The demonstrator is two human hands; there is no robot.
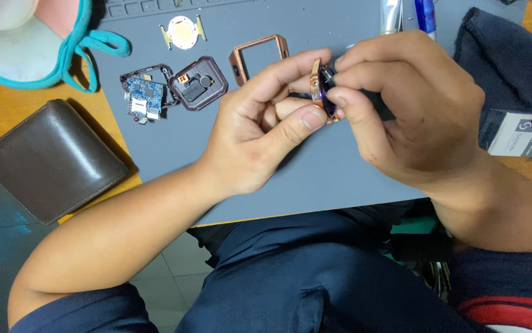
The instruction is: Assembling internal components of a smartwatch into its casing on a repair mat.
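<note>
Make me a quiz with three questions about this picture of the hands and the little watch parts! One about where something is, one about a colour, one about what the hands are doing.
1. Where does the brown wallet lie?
A. On the wooden table edge left of the grey mat
B. On the person's lap
C. On top of the grey mat's middle

2. What colour is the empty square frame on the mat?
A. Green
B. Copper
C. White

3. What are the hands doing?
A. Resting flat on the mat
B. Both pinching one small piece
C. Holding the wallet

Answers: 1 A, it sits left of the mat. 2 B, it shines copper. 3 B, the left hand and right hand grip a copper-rimmed watch piece together.
</note>
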